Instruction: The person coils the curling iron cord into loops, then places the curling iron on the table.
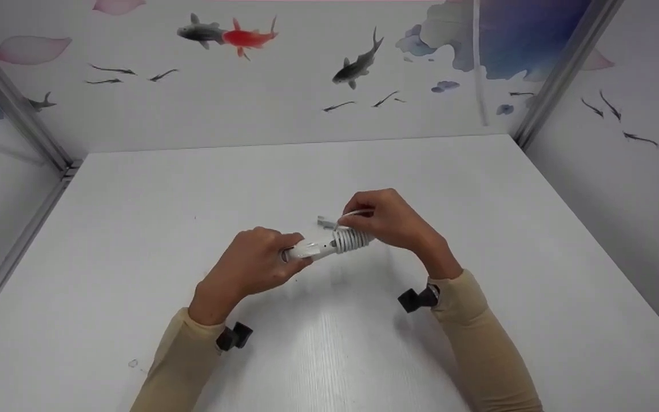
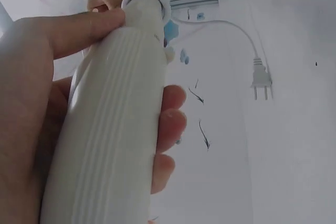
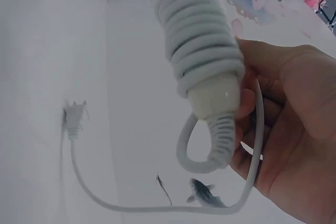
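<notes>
My left hand (image 1: 252, 260) grips the body of a long white corded appliance (image 1: 313, 248), which looks like a hair-styling wand. In the left wrist view its ribbed body (image 2: 113, 124) lies between the thumb and curled fingers. A white cord (image 3: 205, 45) is wound in several tight turns round the narrower end. My right hand (image 1: 392, 220) is at that end, pinching the loose part of the cord between thumb and fingers. Beyond the coil the two-pin plug (image 2: 261, 77) dangles free on a short length of cord. A ridged cord sleeve (image 3: 223, 137) leaves the tip of the handle.
A white table (image 1: 329, 332) lies beneath both hands. White panels (image 1: 306, 86) painted with fish and petals stand behind it and at the sides, joined by metal posts (image 1: 564, 74). A small black camera (image 1: 418, 298) is strapped to each wrist.
</notes>
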A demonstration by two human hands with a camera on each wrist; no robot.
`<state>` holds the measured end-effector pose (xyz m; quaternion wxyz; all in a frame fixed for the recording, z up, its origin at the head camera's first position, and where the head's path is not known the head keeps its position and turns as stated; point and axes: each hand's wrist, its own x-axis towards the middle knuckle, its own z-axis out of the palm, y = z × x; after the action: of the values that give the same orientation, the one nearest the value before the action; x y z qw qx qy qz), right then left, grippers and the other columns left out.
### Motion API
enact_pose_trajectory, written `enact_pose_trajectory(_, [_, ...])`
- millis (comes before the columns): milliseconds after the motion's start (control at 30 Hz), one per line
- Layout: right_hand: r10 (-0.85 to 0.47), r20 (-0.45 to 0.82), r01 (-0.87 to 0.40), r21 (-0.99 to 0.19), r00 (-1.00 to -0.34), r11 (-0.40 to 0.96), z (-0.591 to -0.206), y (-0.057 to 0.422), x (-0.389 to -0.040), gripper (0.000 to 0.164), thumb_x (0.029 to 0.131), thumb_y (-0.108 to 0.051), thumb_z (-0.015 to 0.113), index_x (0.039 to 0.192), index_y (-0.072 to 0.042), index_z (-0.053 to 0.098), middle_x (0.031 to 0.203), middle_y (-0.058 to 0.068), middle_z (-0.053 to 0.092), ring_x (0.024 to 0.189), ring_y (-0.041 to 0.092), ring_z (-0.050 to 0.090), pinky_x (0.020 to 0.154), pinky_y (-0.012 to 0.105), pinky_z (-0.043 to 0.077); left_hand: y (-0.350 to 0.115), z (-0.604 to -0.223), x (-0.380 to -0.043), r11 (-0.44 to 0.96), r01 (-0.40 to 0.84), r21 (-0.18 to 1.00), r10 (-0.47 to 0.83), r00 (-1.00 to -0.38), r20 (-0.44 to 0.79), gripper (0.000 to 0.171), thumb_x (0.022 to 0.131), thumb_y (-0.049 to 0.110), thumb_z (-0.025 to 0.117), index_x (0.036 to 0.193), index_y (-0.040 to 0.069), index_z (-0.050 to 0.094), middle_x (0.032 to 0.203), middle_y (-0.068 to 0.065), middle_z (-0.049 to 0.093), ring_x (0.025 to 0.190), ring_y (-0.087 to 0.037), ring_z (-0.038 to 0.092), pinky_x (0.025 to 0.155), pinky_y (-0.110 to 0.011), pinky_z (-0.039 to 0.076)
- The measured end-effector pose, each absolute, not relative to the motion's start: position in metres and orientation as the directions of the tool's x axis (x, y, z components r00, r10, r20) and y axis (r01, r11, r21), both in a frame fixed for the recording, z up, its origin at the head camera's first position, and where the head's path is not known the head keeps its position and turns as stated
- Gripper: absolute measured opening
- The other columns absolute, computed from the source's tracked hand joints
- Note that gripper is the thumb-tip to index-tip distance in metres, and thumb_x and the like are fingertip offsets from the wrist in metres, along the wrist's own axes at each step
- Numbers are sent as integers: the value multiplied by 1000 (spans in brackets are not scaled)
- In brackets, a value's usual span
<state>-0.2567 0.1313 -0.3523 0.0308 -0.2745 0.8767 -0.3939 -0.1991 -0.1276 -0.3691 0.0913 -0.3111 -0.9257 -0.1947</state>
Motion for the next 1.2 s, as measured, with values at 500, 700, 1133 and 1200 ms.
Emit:
enact_pose_trajectory(500, [-569, 333, -654, -489, -752, 578, -337, 114, -230, 16, 98, -20, 65, 103, -9, 77, 90, 1, 75, 72, 10, 62, 68, 26, 52, -126, -371, -195, 791, 574, 213, 456, -784, 421, 23, 89, 30, 75, 102, 12, 74, 66, -3, 65, 55, -11, 45, 51, -27, 40])
enact_pose_trajectory(700, [-575, 223, -559, -652, -787, 512, -332, 114, -226, 25, 105, -20, 52, 120, -11, 70, 80, 2, 65, 59, 12, 51, 58, 24, 45, -126, -370, -199, 852, 456, 258, 283, -814, 508, 28, 89, 30, 75, 107, 8, 73, 71, -8, 68, 57, -17, 53, 50, -33, 45])
enact_pose_trajectory(1133, [-777, -74, -280, -908, -625, 311, -357, 118, -256, 36, 109, -27, 41, 113, -6, 69, 66, 2, 48, 53, 12, 44, 54, 24, 43, -130, -358, -199, 691, 409, 596, 27, -839, 544, 33, 96, 29, 67, 117, 3, 72, 93, -14, 74, 73, -25, 63, 65, -39, 54])
enact_pose_trajectory(1200, [-774, -104, -260, -907, -624, 332, -364, 120, -263, 39, 109, -30, 40, 112, -4, 70, 66, 0, 45, 53, 11, 40, 54, 23, 40, -133, -354, -197, 625, 398, 672, 5, -862, 506, 34, 96, 29, 66, 119, 4, 72, 96, -13, 73, 75, -24, 62, 66, -36, 53])
